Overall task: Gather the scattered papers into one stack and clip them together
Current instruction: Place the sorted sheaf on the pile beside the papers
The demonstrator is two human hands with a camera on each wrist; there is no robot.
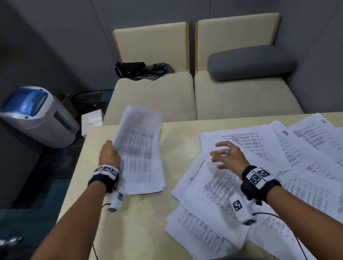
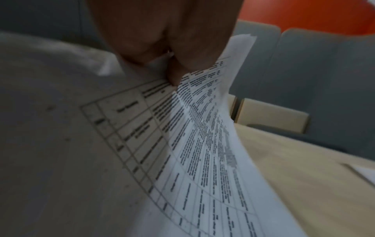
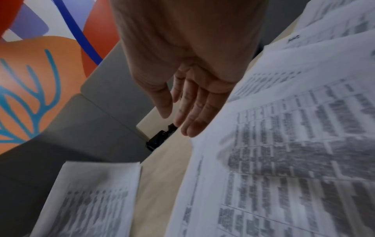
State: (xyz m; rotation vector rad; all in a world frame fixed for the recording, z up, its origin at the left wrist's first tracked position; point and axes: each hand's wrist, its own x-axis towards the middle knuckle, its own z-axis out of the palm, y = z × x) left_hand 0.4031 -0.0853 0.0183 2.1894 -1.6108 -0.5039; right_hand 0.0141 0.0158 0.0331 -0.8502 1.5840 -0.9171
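Left of centre in the head view, the left hand (image 1: 109, 155) grips a stack of papers (image 1: 140, 151) by its edge, tilted above the worktop (image 1: 145, 221). The right hand (image 1: 230, 155), fingers (image 3: 194, 112) spread and released, hovers over scattered papers (image 1: 293, 160) at right. Only the left wrist view shows the thumb pinching the printed sheets.

A beige table (image 1: 145, 225) stands in front of 2 cream sofa seats (image 1: 153, 96) with 2 upright back cushions (image 1: 152, 46). A black bag (image 1: 140, 70) lies on the left seat, a grey bolster (image 1: 250, 62) on the right. On the floor to the left stands a white bin with a blue lid (image 1: 34, 116), and beside it lies a white box (image 1: 91, 119)
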